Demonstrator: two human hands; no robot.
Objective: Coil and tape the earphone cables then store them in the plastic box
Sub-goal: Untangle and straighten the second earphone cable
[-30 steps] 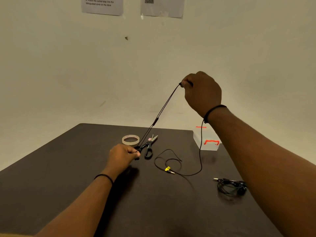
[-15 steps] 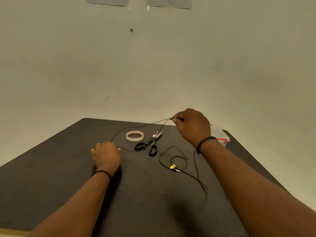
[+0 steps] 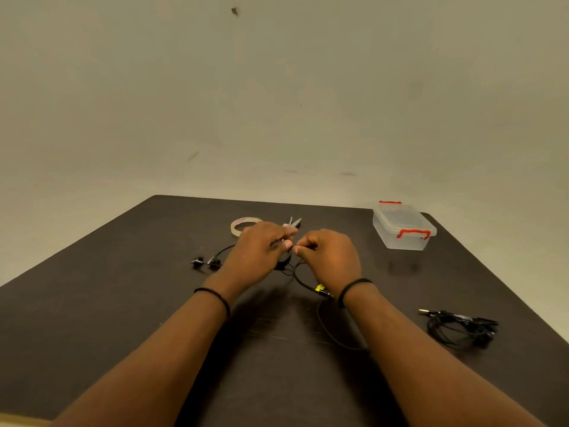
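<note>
Black earphone cable (image 3: 300, 280) lies across the middle of a dark brown table (image 3: 92, 303), its two earbuds (image 3: 205, 261) resting to the left. Both hands meet just above it: the left hand (image 3: 261, 254) and the right hand (image 3: 331, 257) each pinch the thin cable between curled fingertips. Behind them sit a clear tape roll (image 3: 243, 224) and partly hidden scissors (image 3: 292, 224). A lidded clear plastic box with red latches (image 3: 403, 226) stands far right. A second tangled black earphone set (image 3: 458, 329) lies near right.
</note>
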